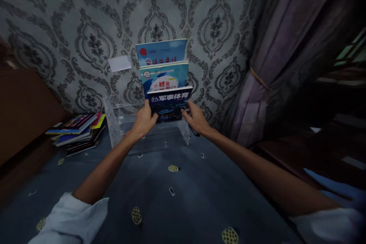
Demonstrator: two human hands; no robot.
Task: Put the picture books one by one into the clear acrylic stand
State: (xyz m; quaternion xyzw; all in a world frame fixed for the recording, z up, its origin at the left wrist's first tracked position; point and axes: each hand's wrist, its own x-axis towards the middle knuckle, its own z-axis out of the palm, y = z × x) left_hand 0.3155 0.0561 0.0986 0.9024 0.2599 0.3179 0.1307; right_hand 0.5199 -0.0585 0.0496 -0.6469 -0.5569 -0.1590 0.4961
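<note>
Between my two hands is a dark blue book (169, 103) with white Chinese lettering, its cover facing me. My left hand (144, 118) grips its left edge, thumb on the front. On the opposite edge, my right hand (196, 117) holds it the same way. Behind it a light blue book (164, 74) with red lettering stands upright, and farther back rises a taller blue book (161, 52). These stand in the right part of a clear acrylic rack (113, 122). Whether the dark book touches the rack is hidden by the book and my hands.
A stack of books (80, 127) lies left of the rack, near a brown box-like shape (27, 110). The blue tablecloth (156, 206) has yellow spotted patterns. Patterned wallpaper (94, 45) backs the table; a white card (119, 63) is on it. A tied purple curtain (254, 103) hangs right.
</note>
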